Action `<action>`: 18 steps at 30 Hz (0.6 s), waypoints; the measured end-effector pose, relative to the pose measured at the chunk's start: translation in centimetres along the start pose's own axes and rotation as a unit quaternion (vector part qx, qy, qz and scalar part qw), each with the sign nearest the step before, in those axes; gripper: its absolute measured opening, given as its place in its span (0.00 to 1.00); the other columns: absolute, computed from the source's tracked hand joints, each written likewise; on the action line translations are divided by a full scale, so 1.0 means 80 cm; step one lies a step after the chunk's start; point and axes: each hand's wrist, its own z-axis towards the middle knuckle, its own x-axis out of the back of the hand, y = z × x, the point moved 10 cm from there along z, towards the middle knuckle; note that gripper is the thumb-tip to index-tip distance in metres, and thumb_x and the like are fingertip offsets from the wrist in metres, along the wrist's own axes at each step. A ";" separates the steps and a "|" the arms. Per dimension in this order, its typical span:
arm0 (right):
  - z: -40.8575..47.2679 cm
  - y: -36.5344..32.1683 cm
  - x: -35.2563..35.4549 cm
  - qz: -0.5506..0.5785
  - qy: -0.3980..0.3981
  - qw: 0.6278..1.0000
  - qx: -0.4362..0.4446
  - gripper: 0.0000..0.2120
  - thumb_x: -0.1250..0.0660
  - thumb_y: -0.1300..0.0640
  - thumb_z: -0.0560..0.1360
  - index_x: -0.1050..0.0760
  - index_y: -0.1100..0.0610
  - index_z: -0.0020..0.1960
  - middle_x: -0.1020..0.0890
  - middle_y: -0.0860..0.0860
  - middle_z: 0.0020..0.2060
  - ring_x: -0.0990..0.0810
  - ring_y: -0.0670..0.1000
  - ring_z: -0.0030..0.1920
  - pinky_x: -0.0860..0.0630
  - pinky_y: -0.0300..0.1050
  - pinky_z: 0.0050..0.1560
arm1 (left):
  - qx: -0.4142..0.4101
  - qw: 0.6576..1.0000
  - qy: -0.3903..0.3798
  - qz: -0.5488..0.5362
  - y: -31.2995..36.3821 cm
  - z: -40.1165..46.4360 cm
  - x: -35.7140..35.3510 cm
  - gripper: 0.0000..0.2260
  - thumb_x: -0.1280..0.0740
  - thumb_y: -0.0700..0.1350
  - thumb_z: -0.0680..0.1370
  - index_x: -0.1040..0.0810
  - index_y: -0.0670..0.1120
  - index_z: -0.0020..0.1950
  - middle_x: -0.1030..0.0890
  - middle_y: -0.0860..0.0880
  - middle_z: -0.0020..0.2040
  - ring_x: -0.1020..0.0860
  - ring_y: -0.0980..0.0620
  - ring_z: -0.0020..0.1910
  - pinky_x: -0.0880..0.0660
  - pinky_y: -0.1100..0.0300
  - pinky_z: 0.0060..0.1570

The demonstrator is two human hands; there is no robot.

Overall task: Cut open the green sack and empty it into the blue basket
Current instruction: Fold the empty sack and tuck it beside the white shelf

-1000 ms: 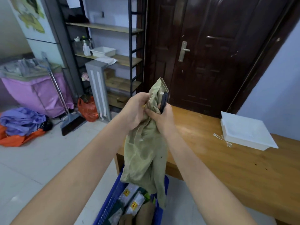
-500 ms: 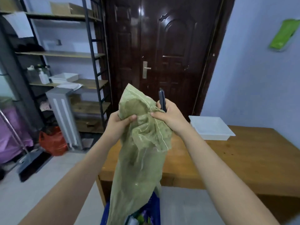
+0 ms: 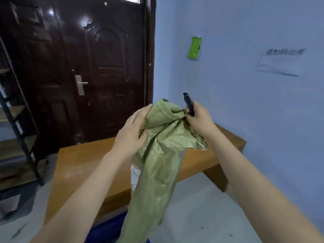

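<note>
The green woven sack (image 3: 157,165) hangs upside down in front of me, limp, with a white label on its left side. My left hand (image 3: 131,130) lies against the sack's upper left, fingers mostly straight, pressing the fabric. My right hand (image 3: 199,120) pinches the sack's top right corner and also holds a dark blue cutter (image 3: 189,104) that points upward. Only a strip of the blue basket (image 3: 108,228) shows at the bottom, under the sack's lower end; its contents are out of sight.
A low wooden table (image 3: 84,165) stands behind the sack, against a pale blue wall. A dark wooden door (image 3: 78,67) fills the upper left. A black metal shelf rack (image 3: 15,130) stands at the far left. The floor is light tile.
My view has swung right and up, away from the shelves. The sack's top has spread wider between my hands, and my left hand has shifted from gripping to lying flat on it.
</note>
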 end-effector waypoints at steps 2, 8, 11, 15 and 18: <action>-0.021 0.012 0.041 0.052 0.038 0.997 -0.031 0.13 0.42 0.70 0.72 0.35 0.52 0.39 0.27 0.49 0.36 0.29 0.49 0.37 0.36 0.44 0.40 | -0.014 1.000 -0.009 0.017 0.040 0.003 -0.025 0.40 0.32 0.46 0.74 0.56 0.62 0.75 0.38 0.55 0.75 0.33 0.52 0.70 0.28 0.55 0.59; -0.101 0.021 0.196 0.240 0.109 0.963 -0.051 0.16 0.43 0.73 0.75 0.36 0.53 0.38 0.24 0.51 0.37 0.26 0.50 0.37 0.29 0.41 0.39 | 0.025 0.936 -0.075 -0.342 0.104 -0.019 -0.133 0.54 0.23 0.52 0.59 0.60 0.69 0.70 0.33 0.58 0.68 0.27 0.60 0.64 0.30 0.62 0.63; -0.141 0.012 0.270 0.291 0.094 0.952 -0.028 0.16 0.43 0.74 0.76 0.36 0.55 0.38 0.23 0.51 0.37 0.23 0.49 0.35 0.25 0.40 0.39 | 0.086 0.887 -0.129 -0.434 0.158 -0.031 -0.206 0.58 0.23 0.55 0.52 0.53 0.55 0.75 0.31 0.57 0.63 0.26 0.65 0.59 0.28 0.66 0.59; -0.201 0.013 0.380 0.181 0.133 0.974 -0.040 0.17 0.43 0.75 0.75 0.36 0.54 0.37 0.25 0.52 0.37 0.26 0.48 0.34 0.28 0.35 0.34 | 0.076 0.846 -0.217 -0.481 0.289 -0.053 -0.285 0.18 0.26 0.48 0.66 0.23 0.46 0.54 0.18 0.56 0.45 0.20 0.66 0.42 0.23 0.67 0.41; -0.256 0.030 0.487 0.063 0.232 0.968 -0.068 0.18 0.46 0.74 0.71 0.37 0.52 0.36 0.28 0.53 0.38 0.30 0.51 0.40 0.33 0.41 0.36 | 0.136 0.792 -0.291 -0.520 0.376 -0.103 -0.353 0.13 0.39 0.40 0.78 0.24 0.44 0.33 0.21 0.49 0.29 0.24 0.54 0.29 0.25 0.66 0.29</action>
